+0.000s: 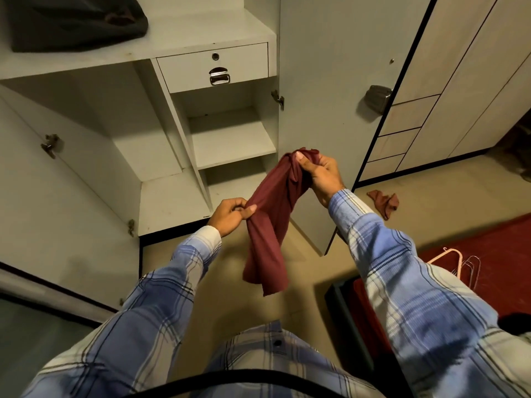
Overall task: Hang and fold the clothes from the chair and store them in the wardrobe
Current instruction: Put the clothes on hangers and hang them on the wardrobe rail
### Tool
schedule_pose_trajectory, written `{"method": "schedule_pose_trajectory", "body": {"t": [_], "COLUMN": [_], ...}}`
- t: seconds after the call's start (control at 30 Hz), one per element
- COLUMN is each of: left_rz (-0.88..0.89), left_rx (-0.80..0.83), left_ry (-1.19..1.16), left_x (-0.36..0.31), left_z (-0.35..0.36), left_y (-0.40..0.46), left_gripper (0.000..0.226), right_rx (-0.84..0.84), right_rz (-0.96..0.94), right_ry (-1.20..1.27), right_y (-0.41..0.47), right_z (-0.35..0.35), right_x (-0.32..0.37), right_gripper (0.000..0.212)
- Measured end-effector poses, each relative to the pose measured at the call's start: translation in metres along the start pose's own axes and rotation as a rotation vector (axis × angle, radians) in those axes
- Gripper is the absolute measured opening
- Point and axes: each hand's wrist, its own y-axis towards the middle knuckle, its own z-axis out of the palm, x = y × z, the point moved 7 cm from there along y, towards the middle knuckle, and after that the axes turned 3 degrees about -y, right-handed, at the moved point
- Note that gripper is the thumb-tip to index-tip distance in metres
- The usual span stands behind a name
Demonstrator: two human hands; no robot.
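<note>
**Both hands on maroon garment, fold step under way at open wardrobe**

Left hand point(234, 215) pinches a bunched edge of the maroon garment point(273, 225), thumb over gathered cloth. Right hand point(320, 173) sits higher, at about 1 o'clock from the left, fingers curled round the garment's top end. Hands apart, both clamped on the cloth; the span between them is taut-ish, the rest hangs free below toward the floor point(230, 297).

Garment is in the air in front of the open wardrobe point(161, 173), touching no shelf. Empty shelves point(232, 139) lie at 11 o'clock from the right hand, under a closed drawer point(212, 67). A dark folded item point(77, 21) sits on the upper shelf at 10 o'clock.

Step, as judged: straightening or folding, not yet stored. Cloth is twisted and bunched, so the next move likely calls for shaking it out, finding seams or corners, then folding flat before shelving.

Pink hangers point(459, 262) lie on the red bedding point(502, 254) at 4 o'clock; a small reddish cloth point(385, 201) is on the floor at 3 o'clock. Chair not in view.
</note>
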Motion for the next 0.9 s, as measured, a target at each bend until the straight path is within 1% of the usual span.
{"method": "schedule_pose_trajectory", "body": {"t": [0.1,0.17,0.27,0.4,0.47,0.53,0.6,0.7,0.8,0.83,0.9], "left_rz": [0.053,0.1,0.191,0.277,0.3,0.28,0.229,0.144,0.031,-0.015,-0.05], "left_rx": [-0.155,-0.21,-0.214,-0.147,-0.134,-0.146,-0.127,0.012,0.155,0.195,0.269], "left_ry": [-0.172,-0.21,-0.165,-0.024,0.044,0.06,-0.004,-0.082,-0.041,-0.043,0.028], "left_x": [-0.009,-0.021,-0.041,-0.061,-0.067,-0.068,-0.064,-0.047,-0.027,-0.02,-0.013], "left_z": [-0.013,-0.017,-0.014,0.0,0.003,0.002,0.002,0.004,0.005,0.006,0.008], "left_y": [-0.003,-0.002,0.003,0.01,0.013,0.014,0.01,0.006,0.0,-0.002,-0.007], "left_gripper": [0.012,0.009,0.01,0.016,0.015,0.014,0.015,0.011,0.006,0.009,0.014], "right_rx": [-0.012,0.04,0.206,0.477,0.535,0.525,0.475,0.371,0.312,0.298,0.269], "right_rz": [0.002,0.027,0.067,0.122,0.142,0.132,0.112,0.112,0.11,0.109,0.111], "right_ry": [-0.077,-0.152,-0.204,-0.222,-0.244,-0.27,-0.243,-0.083,0.057,0.082,0.135], "right_y": [0.002,0.001,-0.006,-0.019,-0.023,-0.023,-0.019,-0.016,-0.016,-0.016,-0.015], "right_z": [-0.011,-0.011,0.004,0.035,0.045,0.048,0.046,0.038,0.032,0.03,0.025], "right_x": [-0.006,-0.01,-0.015,-0.026,-0.03,-0.031,-0.03,-0.026,-0.017,-0.015,-0.012], "right_gripper": [0.011,0.015,0.005,0.011,0.013,0.014,0.012,0.01,0.015,0.014,0.011]}}
